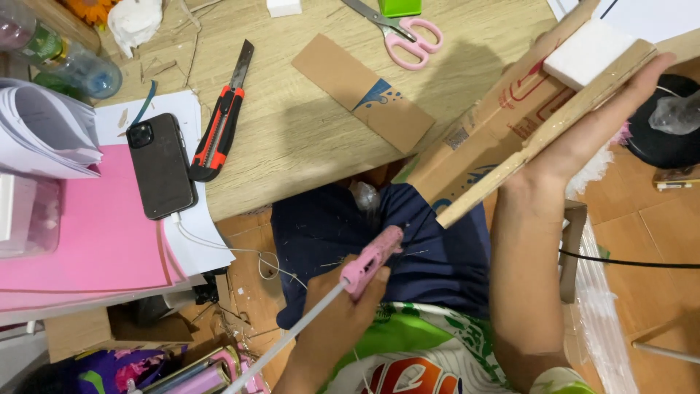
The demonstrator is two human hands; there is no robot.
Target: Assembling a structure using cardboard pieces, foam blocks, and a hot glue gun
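Note:
My left hand (348, 310) is closed around a pink glue gun (373, 257) over my dark blue lap, with a long white glue stick (288, 338) trailing down-left from its back. The gun's nozzle points up toward a cardboard piece (487, 142). My right hand (587, 135) holds that cardboard piece tilted at the table's right edge, fingers stretched along its wooden-looking edge strip. A white foam block (585, 51) sits in the upper end of the cardboard piece.
On the wooden table (292, 146) lie an orange-and-black box cutter (220, 128), a black phone (159, 165) on pink paper (87, 241), pink scissors (410, 36) and a cardboard strip (362, 91). A plastic bottle (76, 67) and paper stack (44, 135) sit far left. A black round base (665, 131) stands right.

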